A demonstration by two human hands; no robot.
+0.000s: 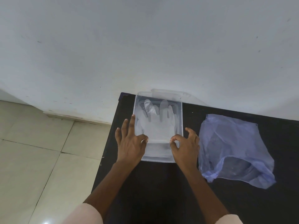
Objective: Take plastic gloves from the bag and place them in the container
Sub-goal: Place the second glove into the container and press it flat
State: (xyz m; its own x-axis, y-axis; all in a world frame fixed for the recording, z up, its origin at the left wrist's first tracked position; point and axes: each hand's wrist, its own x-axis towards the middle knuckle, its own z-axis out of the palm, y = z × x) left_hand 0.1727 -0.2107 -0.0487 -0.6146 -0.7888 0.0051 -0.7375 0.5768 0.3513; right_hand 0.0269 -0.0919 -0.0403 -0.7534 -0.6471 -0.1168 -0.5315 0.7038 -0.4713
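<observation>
In the container (181, 110), the left hand (129, 143) presses and the right hand (186, 146) pinches a glove (158, 125), bag (234, 146) alongside.

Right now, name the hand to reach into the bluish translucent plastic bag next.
Likely right: the right hand, pinching the clear plastic glove, is beside the bluish bag; the left hand lies beyond the clear rectangular container.

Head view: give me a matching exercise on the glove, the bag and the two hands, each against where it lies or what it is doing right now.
Things:
1. plastic glove
2. bag
3. left hand
4. right hand

States:
a. pinches the glove's cuff between thumb and forefinger
b. lies crumpled on the table, right of the container
c. lies flat inside the container
d. fingers straight, spread over the container's left rim

Pairs: 1-c, 2-b, 3-d, 4-a.
</observation>
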